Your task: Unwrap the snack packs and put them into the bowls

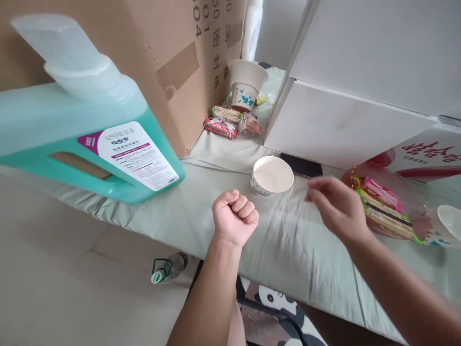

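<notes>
My left hand [236, 217] is closed in a fist above the cloth-covered surface, its palm side up. The curled fingers hide whatever may be inside. Just beyond it stands a white paper bowl [272, 175] with a blue-green print, upright; no contents show in it. To the bowl's right hovers my right hand [338, 206], slightly blurred, with fingers half bent and the thumb a little apart from them. I see nothing held there. The right hand is beside a clear plastic bowl or bag [414, 211] of wrapped snacks [387, 211], apart from the paper bowl.
A large jug of green liquid [144, 139] stands at left before a cardboard box [173, 53]. Stacked paper bowls [248, 72] and wrapped snacks [220, 128] sit behind. A black phone-like slab [302, 166] lies by white boxes [345, 120]. A bottle [171, 266] is on the floor.
</notes>
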Motion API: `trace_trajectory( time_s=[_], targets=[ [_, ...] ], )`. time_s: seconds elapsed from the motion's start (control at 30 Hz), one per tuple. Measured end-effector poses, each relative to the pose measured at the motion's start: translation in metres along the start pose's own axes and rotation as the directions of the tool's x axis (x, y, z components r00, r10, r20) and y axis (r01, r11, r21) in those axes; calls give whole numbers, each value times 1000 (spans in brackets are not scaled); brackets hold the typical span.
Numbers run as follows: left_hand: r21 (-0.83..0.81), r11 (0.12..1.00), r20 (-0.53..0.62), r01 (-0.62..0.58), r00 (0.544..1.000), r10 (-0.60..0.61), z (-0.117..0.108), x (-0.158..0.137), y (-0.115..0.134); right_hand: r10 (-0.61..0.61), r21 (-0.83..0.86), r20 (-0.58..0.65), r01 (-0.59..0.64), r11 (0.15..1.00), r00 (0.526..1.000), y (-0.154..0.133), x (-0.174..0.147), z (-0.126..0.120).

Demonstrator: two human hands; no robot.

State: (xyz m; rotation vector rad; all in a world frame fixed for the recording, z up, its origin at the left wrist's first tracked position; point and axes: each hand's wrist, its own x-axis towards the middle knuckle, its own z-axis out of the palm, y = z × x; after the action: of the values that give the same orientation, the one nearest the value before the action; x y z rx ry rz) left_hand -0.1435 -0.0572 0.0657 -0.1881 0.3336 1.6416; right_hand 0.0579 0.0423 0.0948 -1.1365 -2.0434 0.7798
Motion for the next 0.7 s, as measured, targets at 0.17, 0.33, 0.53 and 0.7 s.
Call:
trace_trajectory(
  time_s=[0.17,0.33,0.53,0.7],
  targets=[
    [-11,1000,-28,17,999,-17,-4,30,16,-196,-252,198,243,937,961,-50,142,58],
    [-16,1000,7,9,1000,-9,-6,46,16,53,-603,346,179,777,937,-45,226,125],
    [-15,1000,30,15,999,-15,-10,54,23,117,-633,372,160,757,921,-13,248,158],
    [-31,999,60,-19,998,21,-10,60,30,93,-674,315,154,723,944,-20,241,159]
  ],
)
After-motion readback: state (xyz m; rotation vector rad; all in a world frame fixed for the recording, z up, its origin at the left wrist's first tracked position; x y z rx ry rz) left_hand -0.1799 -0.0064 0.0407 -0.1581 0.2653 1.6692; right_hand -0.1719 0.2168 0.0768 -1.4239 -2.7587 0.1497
